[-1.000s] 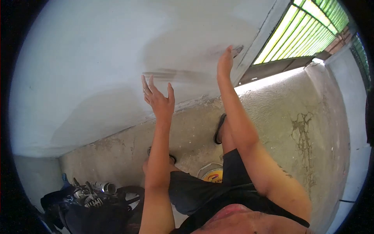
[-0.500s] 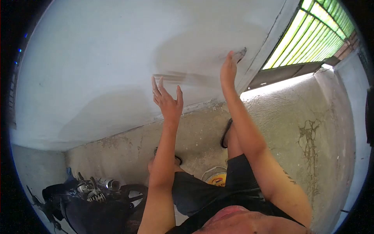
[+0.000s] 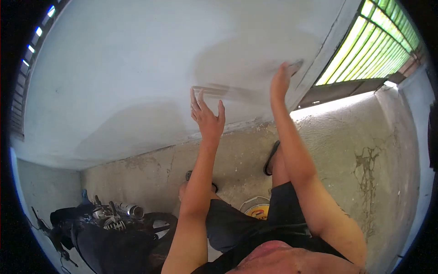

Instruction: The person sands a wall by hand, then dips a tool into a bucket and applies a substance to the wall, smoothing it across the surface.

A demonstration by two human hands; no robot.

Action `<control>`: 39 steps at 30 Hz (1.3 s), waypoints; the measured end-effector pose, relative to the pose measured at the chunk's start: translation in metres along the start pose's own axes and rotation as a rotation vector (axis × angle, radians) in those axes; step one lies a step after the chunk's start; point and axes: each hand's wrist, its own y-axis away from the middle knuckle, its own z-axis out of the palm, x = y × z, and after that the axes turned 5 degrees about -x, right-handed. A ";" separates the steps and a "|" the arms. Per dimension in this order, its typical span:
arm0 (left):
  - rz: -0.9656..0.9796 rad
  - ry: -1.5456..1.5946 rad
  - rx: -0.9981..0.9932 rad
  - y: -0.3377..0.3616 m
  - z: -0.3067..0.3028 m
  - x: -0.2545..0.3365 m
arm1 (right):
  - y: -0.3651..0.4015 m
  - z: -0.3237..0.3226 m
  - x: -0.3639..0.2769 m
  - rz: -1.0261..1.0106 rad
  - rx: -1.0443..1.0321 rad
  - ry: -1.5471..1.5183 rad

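Note:
My left hand [image 3: 207, 116] is open, its fingers spread, held up at the pale painted wall [image 3: 137, 59]. Its fingertips are at or close to the surface, beside some brownish streaks. My right hand [image 3: 279, 86] is closed, up at the wall near its right-hand edge. Beyond its fingers a small flat grey piece [image 3: 296, 67] shows, blurred and partly hidden by the hand; its kind cannot be made out. The wall around this hand has a faint greyish smudge.
A barred gate [image 3: 369, 43] lets in daylight at upper right. On the concrete floor [image 3: 328, 141], a yellow-labelled bucket [image 3: 256, 211] stands by my legs. A motorcycle [image 3: 114, 233], partly dark-covered, is at lower left. Cracks mark the floor at right.
The view has turned slightly left, so everything sits a little further right. Both hands keep nearly the same places along the wall; the right one is blurred by motion.

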 end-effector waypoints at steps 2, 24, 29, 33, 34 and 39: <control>-0.010 0.005 -0.009 -0.003 0.000 0.000 | 0.002 0.003 0.007 -0.224 0.064 0.074; 0.095 0.212 -0.029 0.001 0.014 -0.002 | 0.077 0.020 -0.025 -0.192 -0.353 0.189; 0.119 0.277 -0.042 -0.002 0.014 0.006 | 0.087 0.015 -0.036 -0.364 -0.416 0.320; 0.131 0.287 -0.050 -0.003 0.019 0.007 | 0.094 0.018 -0.037 -0.543 -0.566 0.465; 0.133 0.283 -0.038 -0.005 0.018 0.010 | 0.093 0.018 -0.036 -0.574 -0.552 0.492; 0.189 0.255 0.024 -0.009 0.023 0.009 | 0.065 0.011 -0.037 -0.560 -0.464 0.443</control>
